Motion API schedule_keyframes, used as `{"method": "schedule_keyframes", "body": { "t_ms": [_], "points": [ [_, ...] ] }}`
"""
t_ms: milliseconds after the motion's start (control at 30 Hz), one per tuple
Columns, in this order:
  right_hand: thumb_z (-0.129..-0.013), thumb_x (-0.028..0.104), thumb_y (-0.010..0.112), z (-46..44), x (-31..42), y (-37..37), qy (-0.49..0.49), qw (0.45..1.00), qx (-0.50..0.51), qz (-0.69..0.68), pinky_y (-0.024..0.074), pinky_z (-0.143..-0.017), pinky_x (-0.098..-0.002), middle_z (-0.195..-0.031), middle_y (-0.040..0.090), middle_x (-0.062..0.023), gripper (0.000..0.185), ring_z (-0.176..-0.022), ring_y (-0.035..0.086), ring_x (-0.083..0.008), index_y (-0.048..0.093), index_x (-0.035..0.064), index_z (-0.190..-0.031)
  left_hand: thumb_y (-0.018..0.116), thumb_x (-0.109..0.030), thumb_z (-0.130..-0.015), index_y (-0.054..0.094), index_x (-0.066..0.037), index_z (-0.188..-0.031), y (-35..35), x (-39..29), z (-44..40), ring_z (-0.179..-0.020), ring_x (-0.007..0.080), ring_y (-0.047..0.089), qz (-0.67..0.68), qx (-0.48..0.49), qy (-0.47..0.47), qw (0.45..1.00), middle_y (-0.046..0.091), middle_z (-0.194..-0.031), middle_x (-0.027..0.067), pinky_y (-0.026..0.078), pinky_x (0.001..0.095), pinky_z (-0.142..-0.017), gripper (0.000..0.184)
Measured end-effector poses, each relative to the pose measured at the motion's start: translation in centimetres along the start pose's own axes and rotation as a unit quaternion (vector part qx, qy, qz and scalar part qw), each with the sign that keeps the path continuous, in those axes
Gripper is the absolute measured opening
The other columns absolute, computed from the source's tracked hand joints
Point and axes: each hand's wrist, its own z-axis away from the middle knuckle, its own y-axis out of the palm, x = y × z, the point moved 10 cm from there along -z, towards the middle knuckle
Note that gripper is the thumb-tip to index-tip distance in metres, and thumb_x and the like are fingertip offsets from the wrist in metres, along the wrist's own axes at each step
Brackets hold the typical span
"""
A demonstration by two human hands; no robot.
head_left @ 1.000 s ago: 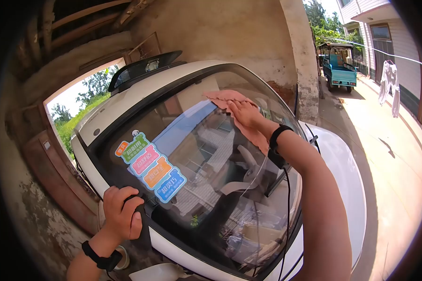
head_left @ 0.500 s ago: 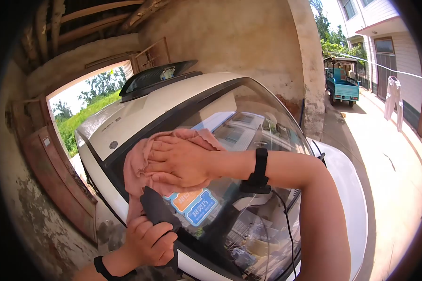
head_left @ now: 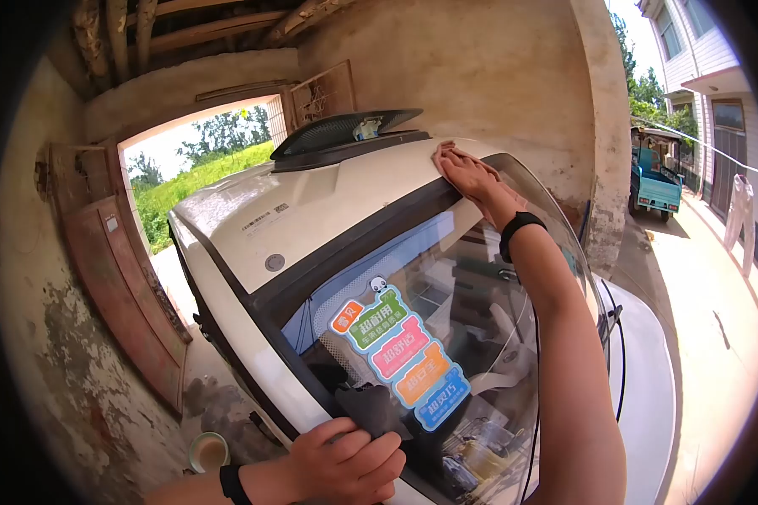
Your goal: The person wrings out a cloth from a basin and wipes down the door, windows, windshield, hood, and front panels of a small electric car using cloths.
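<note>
My right hand (head_left: 473,178) presses a pink cloth (head_left: 448,153) against the top edge of the vehicle's windshield, at the far corner where glass meets the white roof (head_left: 312,220). Its fingers are closed together over the cloth. Low in the view, my left hand (head_left: 349,463) is wrapped round a dark grey piece (head_left: 370,408) beside the near edge of the glass. Between the hands, a colourful sticker (head_left: 400,353) with a panda on top shows on the windshield (head_left: 480,303). Both wrists wear black bands.
A black spoiler-like part (head_left: 345,135) stands on the roof. At the lower left, a bucket (head_left: 209,452) sits on the ground near a reddish wooden door (head_left: 135,286). Outside at right are a blue three-wheeled cart (head_left: 655,187) and a hanging garment (head_left: 739,220).
My right hand has swept the cloth from the far glass across the sticker, then up to the roof edge. The sticker is uncovered again. My left hand appears lower and further right.
</note>
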Motion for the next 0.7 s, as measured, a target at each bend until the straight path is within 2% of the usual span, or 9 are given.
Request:
{"method": "schedule_keyframes", "body": {
  "t_ms": [33,133,200,267,367,467,533,567,700],
  "points": [
    [-0.094,0.054,0.027,1.9,4.4,-0.8,-0.022,1.0,-0.004,0.016,0.0217,-0.113,-0.0581,-0.151,0.039,-0.0167,0.06,-0.138,0.033,-0.0436,0.043,0.0229,-0.143,0.052,-0.03,-0.083,0.062,-0.02,-0.089,-0.5,0.4,-0.5,-0.09,0.0124,0.05,0.0,-0.014,-0.021,1.0,0.061,-0.106,-0.0047,0.044,0.0308,-0.083,0.016],
    [-0.099,0.041,0.025,4.7,13.2,0.5,-0.183,0.977,-0.039,0.098,0.0291,-0.112,-0.0489,-0.146,0.047,-0.0127,0.052,-0.134,0.042,-0.0379,0.048,0.016,-0.139,0.052,-0.031,-0.085,0.062,-0.018,-0.09,-0.6,0.4,-0.6,-0.094,0.0123,0.051,-0.003,-0.048,-0.007,0.999,0.061,-0.108,-0.0029,0.046,0.0312,-0.085,0.018],
    [-0.098,0.035,0.032,10.1,19.6,0.4,-0.291,0.942,-0.114,0.122,0.0362,-0.104,-0.0499,-0.133,0.056,-0.0153,0.046,-0.123,0.051,-0.0345,0.053,0.0098,-0.131,0.054,-0.03,-0.083,0.061,-0.017,-0.09,-0.8,0.2,-0.7,-0.094,0.0134,0.051,-0.001,-0.074,0.007,0.997,0.061,-0.107,-0.0012,0.046,0.0323,-0.085,0.016],
    [-0.095,0.026,0.042,15.0,25.1,0.4,-0.346,0.923,-0.134,0.104,0.0397,-0.101,-0.0475,-0.132,0.055,-0.0148,0.037,-0.12,0.053,-0.0338,0.057,0.0043,-0.122,0.054,-0.029,-0.082,0.061,-0.017,-0.089,-0.7,0.3,-0.7,-0.093,0.0139,0.051,0.002,-0.088,0.012,0.996,0.06,-0.107,-0.0012,0.046,0.0324,-0.086,0.016],
    [-0.099,0.026,0.039,21.8,32.5,0.6,-0.382,0.916,-0.119,-0.038,0.0334,-0.106,-0.0455,-0.127,0.057,-0.0151,0.038,-0.123,0.049,-0.0306,0.059,0.0036,-0.123,0.056,-0.028,-0.079,0.06,-0.016,-0.087,-0.7,0.2,-0.5,-0.092,0.015,0.051,-0.003,-0.098,0.029,0.995,0.06,-0.105,-0.0003,0.044,0.0323,-0.087,0.014],
    [-0.101,0.028,0.035,27.0,37.1,1.0,-0.467,0.878,-0.094,-0.054,0.0299,-0.108,-0.0439,-0.127,0.057,-0.0144,0.042,-0.124,0.047,-0.0284,0.059,0.0038,-0.125,0.057,-0.026,-0.078,0.06,-0.016,-0.086,-0.5,0.2,-0.4,-0.091,0.0157,0.051,-0.012,-0.108,0.048,0.993,0.059,-0.104,0.0006,0.044,0.0323,-0.083,0.014],
    [-0.101,0.033,0.035,27.3,38.1,1.6,-0.512,0.854,0.029,-0.087,0.03,-0.108,-0.0435,-0.127,0.058,-0.0136,0.044,-0.124,0.048,-0.0283,0.059,0.0059,-0.125,0.056,-0.022,-0.075,0.06,-0.015,-0.086,-0.6,0.0,-0.5,-0.082,0.0157,0.051,0.002,-0.119,0.058,0.991,0.059,-0.098,-0.0001,0.043,0.0316,-0.08,0.013],
    [-0.101,0.033,0.035,27.1,38.5,1.5,-0.527,0.844,0.038,-0.095,0.03,-0.108,-0.0435,-0.127,0.058,-0.0136,0.044,-0.124,0.048,-0.0283,0.059,0.0059,-0.125,0.057,-0.021,-0.074,0.059,-0.015,-0.087,-0.6,0.1,-0.7,-0.082,0.016,0.052,0.004,-0.11,0.052,0.993,0.059,-0.098,0.0002,0.042,0.032,-0.079,0.014],
    [-0.1,0.044,0.034,21.5,39.8,3.1,-0.458,0.888,0.007,0.023,0.0291,-0.109,-0.0447,-0.131,0.056,-0.0118,0.047,-0.124,0.049,-0.0304,0.06,0.0185,-0.129,0.059,-0.021,-0.072,0.057,-0.013,-0.085,0.3,0.2,-0.8,-0.083,0.0177,0.053,0.007,-0.092,0.041,0.995,0.058,-0.098,0.0014,0.043,0.0321,-0.079,0.016]
  ]
}}
